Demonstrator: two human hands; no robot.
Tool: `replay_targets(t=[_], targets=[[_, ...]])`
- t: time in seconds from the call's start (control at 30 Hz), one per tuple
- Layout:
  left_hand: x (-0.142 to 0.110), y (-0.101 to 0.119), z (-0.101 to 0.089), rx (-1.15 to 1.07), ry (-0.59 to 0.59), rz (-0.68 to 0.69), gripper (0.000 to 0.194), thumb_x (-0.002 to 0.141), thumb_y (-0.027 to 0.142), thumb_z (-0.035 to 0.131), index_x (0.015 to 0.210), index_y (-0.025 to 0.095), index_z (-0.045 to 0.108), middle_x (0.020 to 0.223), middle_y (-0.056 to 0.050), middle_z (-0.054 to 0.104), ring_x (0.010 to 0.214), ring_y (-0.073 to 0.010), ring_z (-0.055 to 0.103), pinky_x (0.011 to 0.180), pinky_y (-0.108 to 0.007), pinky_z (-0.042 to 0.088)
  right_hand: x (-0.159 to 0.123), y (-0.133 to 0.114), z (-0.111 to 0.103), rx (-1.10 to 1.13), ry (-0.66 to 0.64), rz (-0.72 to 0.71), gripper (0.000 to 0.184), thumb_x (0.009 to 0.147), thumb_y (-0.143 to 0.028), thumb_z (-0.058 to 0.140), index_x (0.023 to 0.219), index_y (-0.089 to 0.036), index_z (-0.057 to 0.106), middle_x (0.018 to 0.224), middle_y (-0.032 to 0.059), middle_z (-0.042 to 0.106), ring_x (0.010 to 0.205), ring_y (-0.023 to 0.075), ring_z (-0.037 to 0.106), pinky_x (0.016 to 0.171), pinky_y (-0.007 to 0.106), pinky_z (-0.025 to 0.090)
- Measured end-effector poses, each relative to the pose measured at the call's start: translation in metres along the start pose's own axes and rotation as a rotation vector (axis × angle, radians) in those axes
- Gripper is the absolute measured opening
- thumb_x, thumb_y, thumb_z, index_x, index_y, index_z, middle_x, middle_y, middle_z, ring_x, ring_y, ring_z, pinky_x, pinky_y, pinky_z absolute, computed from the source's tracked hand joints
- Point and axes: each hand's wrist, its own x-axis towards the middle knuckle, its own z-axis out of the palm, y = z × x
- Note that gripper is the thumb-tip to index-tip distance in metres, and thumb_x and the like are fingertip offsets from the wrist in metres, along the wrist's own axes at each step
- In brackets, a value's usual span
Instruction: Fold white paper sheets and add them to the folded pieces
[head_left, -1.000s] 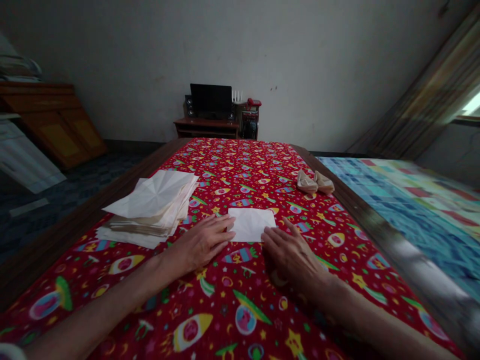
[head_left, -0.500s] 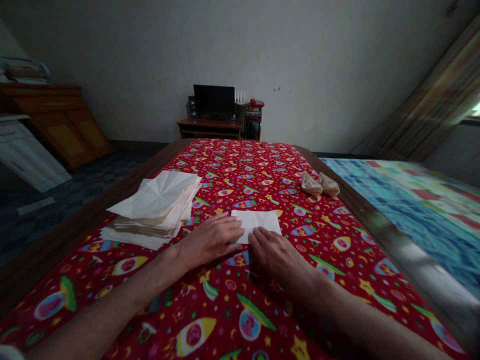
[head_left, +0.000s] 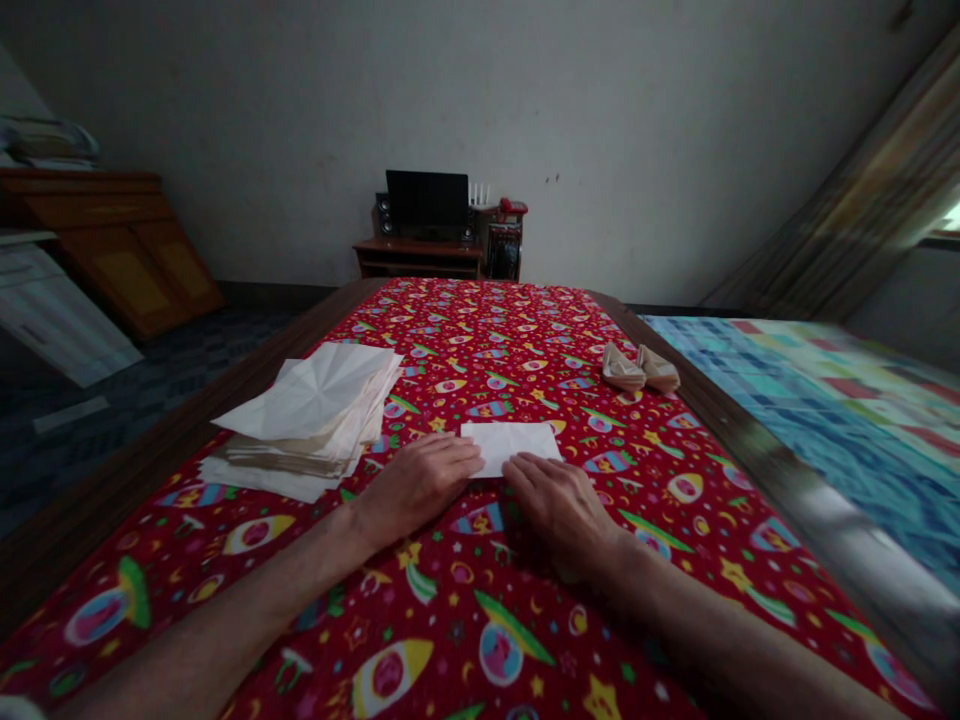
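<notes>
A small folded piece of white paper [head_left: 512, 440] lies flat on the red patterned tablecloth in front of me. My left hand [head_left: 429, 478] is at its near left corner, with the fingers together over the edge and the thumb hidden beneath. At the near right edge, my right hand [head_left: 556, 500] has its fingers closed on the paper; its thumb is hidden too. To the left is a stack of creased paper sheets [head_left: 322, 390], white on top with brownish layers below. Two folded paper shapes [head_left: 640, 370] sit side by side toward the table's right edge.
The red tablecloth [head_left: 495, 340] covers most of the dark wooden table [head_left: 757, 465]. Beyond its far end stand a monitor [head_left: 427, 200] and a red telephone [head_left: 513, 207]. A bed with a colourful cover [head_left: 795, 400] is to the right, a wooden cabinet [head_left: 127, 250] to the left.
The paper's near edge has moved away from me, so its visible part is shallower. My left fingers have drawn slightly back and left; the right hand has shifted slightly right.
</notes>
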Motion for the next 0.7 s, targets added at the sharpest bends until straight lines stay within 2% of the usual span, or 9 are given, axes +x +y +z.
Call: replay_targets(t=[0.17, 0.23, 0.33, 0.4, 0.53, 0.63, 0.7], targets=[[-0.002, -0.011, 0.001, -0.030, 0.057, -0.047, 0.028, 0.089, 0.016, 0.048, 0.115, 0.019, 0.060, 0.123, -0.007, 0.061, 0.119, -0.0207, 0.052, 0.100, -0.041, 0.043, -0.007, 0.015, 0.007, 0.137, 0.327, -0.217, 0.025, 0.092, -0.013, 0.039, 0.107, -0.010, 0.059, 0.107, 0.0110, 0.067, 0.101, 0.0208, 0.061, 0.084, 0.032, 0.048], [-0.003, -0.013, 0.000, -0.023, 0.084, -0.033, 0.025, 0.090, 0.020, 0.049, 0.112, 0.020, 0.062, 0.122, -0.007, 0.062, 0.118, -0.0218, 0.053, 0.098, -0.041, 0.044, -0.007, 0.020, 0.009, 0.164, 0.390, -0.267, 0.025, 0.093, -0.016, 0.040, 0.109, -0.012, 0.059, 0.111, 0.0101, 0.067, 0.105, 0.0213, 0.059, 0.089, 0.036, 0.046], [-0.004, -0.011, -0.006, 0.000, 0.136, 0.029, 0.026, 0.091, 0.015, 0.045, 0.108, 0.020, 0.064, 0.119, -0.006, 0.063, 0.116, -0.0215, 0.054, 0.096, -0.041, 0.046, -0.008, 0.027, 0.009, 0.185, 0.440, -0.251, 0.022, 0.093, -0.017, 0.042, 0.105, -0.016, 0.060, 0.112, 0.0097, 0.066, 0.104, 0.0212, 0.060, 0.088, 0.038, 0.044], [-0.004, -0.005, -0.012, 0.012, 0.172, 0.080, 0.030, 0.090, 0.009, 0.040, 0.106, 0.018, 0.064, 0.116, -0.006, 0.065, 0.115, -0.0211, 0.054, 0.094, -0.040, 0.047, -0.012, 0.031, 0.008, 0.190, 0.428, -0.208, 0.020, 0.093, -0.017, 0.044, 0.103, -0.017, 0.061, 0.107, 0.0093, 0.067, 0.098, 0.0202, 0.061, 0.082, 0.037, 0.044], [-0.005, 0.014, -0.023, -0.029, 0.210, 0.127, 0.027, 0.089, 0.009, 0.041, 0.100, 0.014, 0.064, 0.103, -0.007, 0.069, 0.103, -0.0191, 0.060, 0.088, -0.036, 0.049, -0.026, 0.036, 0.010, 0.170, 0.297, -0.105, 0.020, 0.090, -0.018, 0.049, 0.105, -0.020, 0.061, 0.095, 0.0071, 0.065, 0.081, 0.0179, 0.057, 0.072, 0.034, 0.041], [-0.007, 0.025, -0.023, -0.119, 0.145, 0.101, 0.023, 0.089, 0.011, 0.043, 0.097, 0.015, 0.064, 0.096, -0.005, 0.069, 0.090, -0.0171, 0.063, 0.083, -0.034, 0.050, -0.035, 0.036, 0.015, 0.175, 0.213, -0.048, 0.022, 0.086, -0.017, 0.053, 0.105, -0.023, 0.062, 0.091, 0.0051, 0.061, 0.077, 0.0165, 0.051, 0.067, 0.031, 0.038], [-0.009, 0.026, -0.019, -0.167, 0.089, 0.034, 0.021, 0.088, 0.011, 0.047, 0.099, 0.016, 0.063, 0.098, -0.004, 0.069, 0.091, -0.0172, 0.062, 0.083, -0.033, 0.050, -0.037, 0.036, 0.020, 0.198, 0.195, -0.014, 0.020, 0.086, -0.015, 0.052, 0.101, -0.023, 0.064, 0.084, 0.0042, 0.059, 0.073, 0.0153, 0.049, 0.062, 0.028, 0.036]])
